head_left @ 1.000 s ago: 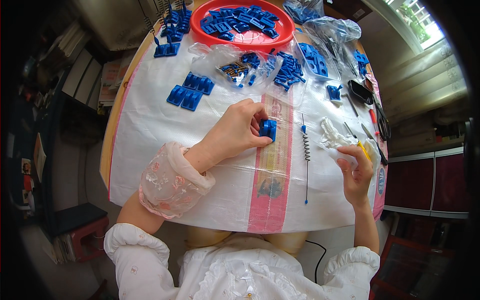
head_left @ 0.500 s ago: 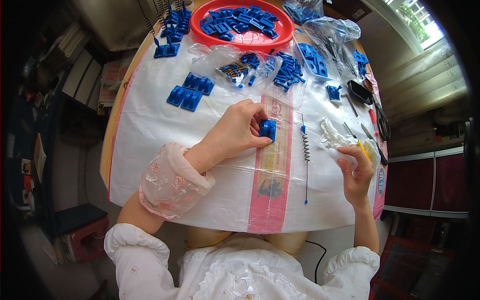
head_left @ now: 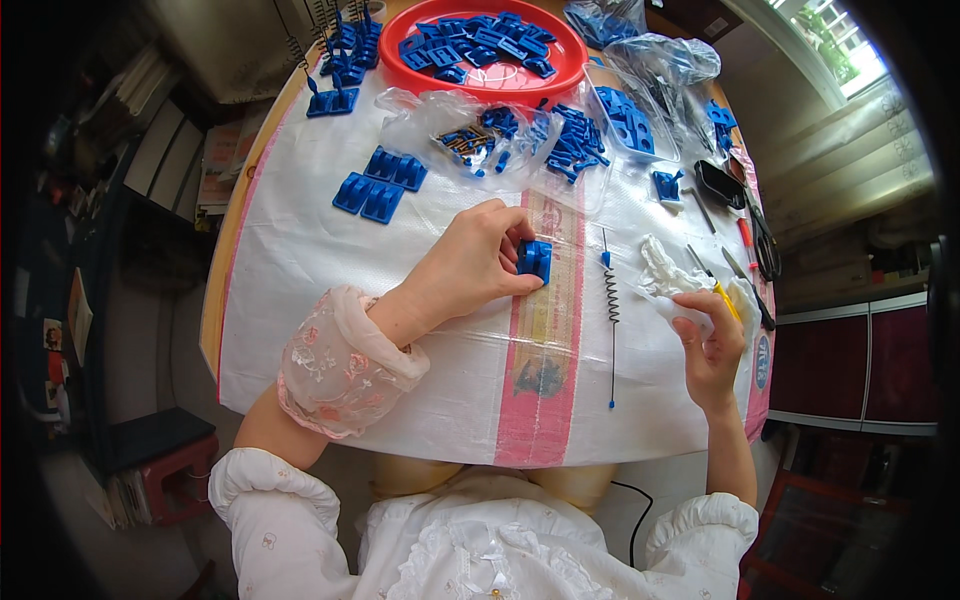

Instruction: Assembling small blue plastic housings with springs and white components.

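Note:
My left hand (head_left: 468, 258) grips a small blue plastic piece (head_left: 535, 261) between thumb and fingers, at the pink and tan stripe of the sheet. Part of the piece is hidden behind my fingertips. In my right hand (head_left: 714, 352) is a small white squeeze bottle (head_left: 690, 314), its thin tip pointing up and left. Between the hands lies a dark coiled spring wire (head_left: 612, 300) with a blue fitting near its top and a small blue tip at its lower end. Crumpled white tissue (head_left: 664, 268) lies just beyond the bottle.
A red basin (head_left: 394, 72) of blue pieces stands at the back. Blue blocks (head_left: 381, 184) sit to the left. Plastic bags with small blue rods (head_left: 578, 140) and a clear box (head_left: 655, 152) lie in the middle back. Scissors (head_left: 764, 245) and a yellow-handled tool (head_left: 727, 300) lie at right.

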`<state>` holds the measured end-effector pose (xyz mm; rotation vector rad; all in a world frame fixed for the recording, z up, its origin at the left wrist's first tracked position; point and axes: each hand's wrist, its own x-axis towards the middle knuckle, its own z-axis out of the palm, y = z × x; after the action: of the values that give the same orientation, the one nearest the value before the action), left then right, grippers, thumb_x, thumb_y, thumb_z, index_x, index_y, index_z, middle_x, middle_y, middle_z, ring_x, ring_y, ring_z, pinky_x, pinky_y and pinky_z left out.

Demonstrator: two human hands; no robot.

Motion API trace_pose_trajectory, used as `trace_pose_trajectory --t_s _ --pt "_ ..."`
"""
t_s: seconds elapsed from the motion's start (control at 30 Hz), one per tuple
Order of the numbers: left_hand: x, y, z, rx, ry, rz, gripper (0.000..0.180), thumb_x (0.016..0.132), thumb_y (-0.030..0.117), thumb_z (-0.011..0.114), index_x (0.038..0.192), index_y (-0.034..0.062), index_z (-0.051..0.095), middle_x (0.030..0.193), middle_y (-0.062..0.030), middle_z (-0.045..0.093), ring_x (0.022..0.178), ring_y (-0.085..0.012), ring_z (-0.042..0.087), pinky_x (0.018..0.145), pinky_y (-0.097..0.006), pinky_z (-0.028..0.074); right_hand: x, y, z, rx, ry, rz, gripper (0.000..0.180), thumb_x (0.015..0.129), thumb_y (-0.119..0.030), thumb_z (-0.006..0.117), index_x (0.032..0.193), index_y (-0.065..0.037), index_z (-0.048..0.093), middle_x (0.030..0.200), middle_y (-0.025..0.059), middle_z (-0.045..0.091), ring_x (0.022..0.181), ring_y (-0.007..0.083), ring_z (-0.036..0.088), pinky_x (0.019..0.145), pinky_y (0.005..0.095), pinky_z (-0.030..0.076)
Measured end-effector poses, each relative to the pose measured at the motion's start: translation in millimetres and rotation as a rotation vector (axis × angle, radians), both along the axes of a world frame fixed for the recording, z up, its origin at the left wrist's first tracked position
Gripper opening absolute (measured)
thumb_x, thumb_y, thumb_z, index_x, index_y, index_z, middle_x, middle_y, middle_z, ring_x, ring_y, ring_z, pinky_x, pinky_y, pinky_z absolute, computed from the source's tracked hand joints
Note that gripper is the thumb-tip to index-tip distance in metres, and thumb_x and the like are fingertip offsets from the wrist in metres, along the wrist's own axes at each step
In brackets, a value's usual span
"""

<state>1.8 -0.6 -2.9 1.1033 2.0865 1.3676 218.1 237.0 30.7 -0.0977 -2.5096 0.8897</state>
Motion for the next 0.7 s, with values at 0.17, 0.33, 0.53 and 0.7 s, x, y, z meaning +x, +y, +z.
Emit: trace_pose_trajectory --t_s 0.17,0.33,0.53,0.7 --pt "0 1 -1 0.000 -0.001 -0.003 0.034 0.074 0.007 0.088 0.100 -0.0028 0.068 0.093 -0.0086 0.063 0.077 -0.0135 0.066 0.070 -0.024 0.059 1 1 -1 -0.017 -0.010 -0.018 0.017 0.088 -0.006 0.076 0.103 0.000 0.069 0.095 0.0113 0.072 0.089 0.0265 0.068 0.085 0.0336 0.049" --pt "0 1 0 0.005 0.001 -0.001 0.034 0.074 0.007 0.087 0.100 -0.0027 0.068 0.094 -0.0087 0.063 0.077 -0.0137 0.066 0.070 -0.024 0.059 1 1 -1 0.000 -0.004 -0.013 0.017 0.089 -0.005 0.075 0.104 0.000 0.069 0.095 0.0103 0.072 0.089 0.0239 0.067 0.085 0.0322 0.049" --pt "0 0 0 0.005 0.007 0.001 0.035 0.073 0.007 0.088 0.100 -0.0027 0.068 0.093 -0.0086 0.063 0.077 -0.0141 0.066 0.071 -0.024 0.059 1 0 -1 -0.095 0.028 -0.011 0.015 0.090 -0.004 0.073 0.104 0.000 0.068 0.095 0.0090 0.069 0.088 0.0188 0.064 0.080 0.0288 0.048" --pt "0 -1 -1 0.010 0.018 0.001 0.035 0.073 0.007 0.088 0.100 -0.0028 0.068 0.093 -0.0083 0.063 0.078 -0.0141 0.066 0.071 -0.024 0.059 6 2 -11 -0.357 -0.040 -0.060 0.020 0.096 -0.007 0.069 0.114 0.000 0.064 0.098 0.0086 0.066 0.090 0.0163 0.061 0.081 0.0275 0.048"
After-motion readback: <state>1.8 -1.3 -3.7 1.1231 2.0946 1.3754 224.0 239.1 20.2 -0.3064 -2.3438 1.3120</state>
